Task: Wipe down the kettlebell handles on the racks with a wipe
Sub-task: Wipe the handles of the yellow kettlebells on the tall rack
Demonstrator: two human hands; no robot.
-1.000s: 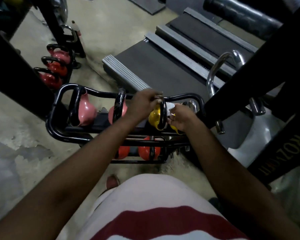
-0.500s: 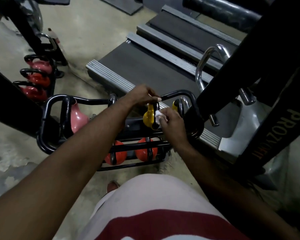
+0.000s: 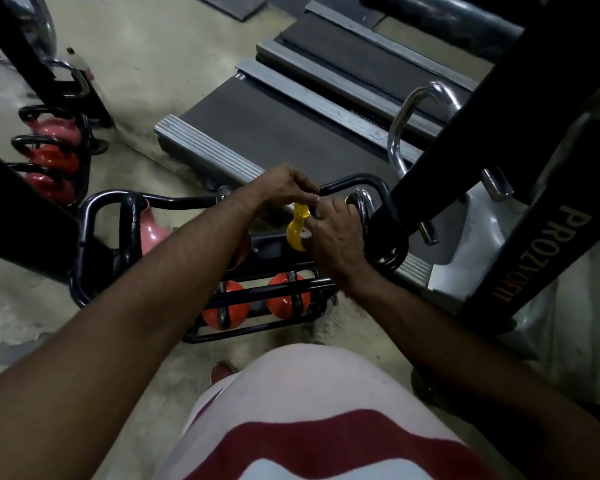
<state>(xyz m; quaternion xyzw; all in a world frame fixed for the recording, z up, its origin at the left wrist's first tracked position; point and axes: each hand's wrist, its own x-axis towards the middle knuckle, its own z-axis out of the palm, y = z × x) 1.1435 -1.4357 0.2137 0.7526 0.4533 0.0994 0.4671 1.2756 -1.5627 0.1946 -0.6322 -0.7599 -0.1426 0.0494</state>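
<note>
On the head camera I see the left hand (image 3: 284, 185) reaching forward, fingers curled over the top of the yellow kettlebell (image 3: 297, 225), which sits on the upper shelf of the rack (image 3: 94, 209). The right hand (image 3: 333, 232), just beside it with its back upward, pinches the white wipe (image 3: 305, 234) against the kettlebell's side.

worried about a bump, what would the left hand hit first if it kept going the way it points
Most likely the right hand: the left hand points rightward along the rack rail, its fingertips almost at the right hand's fingers. Depth is unclear.
</note>
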